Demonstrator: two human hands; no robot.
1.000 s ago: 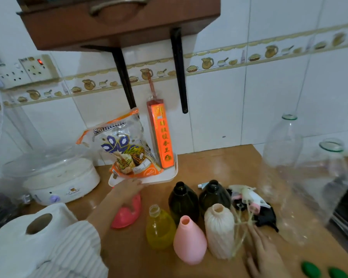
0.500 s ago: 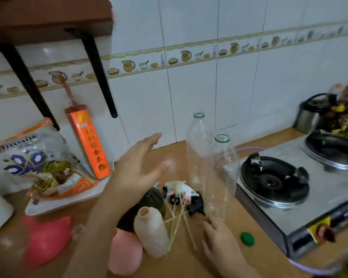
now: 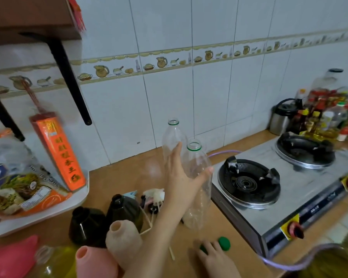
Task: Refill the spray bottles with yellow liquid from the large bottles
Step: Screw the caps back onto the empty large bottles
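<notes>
Two large clear bottles stand uncapped and look empty beside the stove, the far one (image 3: 172, 135) behind the near one (image 3: 200, 189). My left hand (image 3: 179, 173) reaches across to the near bottle with straight, spread fingers, thumb against its right side. My right hand (image 3: 215, 259) rests on the counter with its fingertips over a green cap (image 3: 203, 248); a second green cap (image 3: 224, 243) lies just beside it. Uncapped spray bottles cluster at the front: two dark ones (image 3: 86, 225) (image 3: 125, 209), a beige one (image 3: 123, 237), a pink one (image 3: 94, 261) and a yellow one (image 3: 54, 263). Spray heads (image 3: 155, 197) lie piled behind them.
A gas stove (image 3: 269, 187) fills the right side, with a purple hose (image 3: 289, 263) looping past its front. A white tray (image 3: 76, 199) at the left holds a snack bag and an orange box (image 3: 58, 149). A pink funnel (image 3: 10, 255) lies at the bottom left. Something yellowish and blurred (image 3: 329, 263) sits at the bottom right.
The view has swung right toward the stove. My left hand left the pink funnel and travelled right to the near clear bottle. My right hand moved from the spray heads to the green cap.
</notes>
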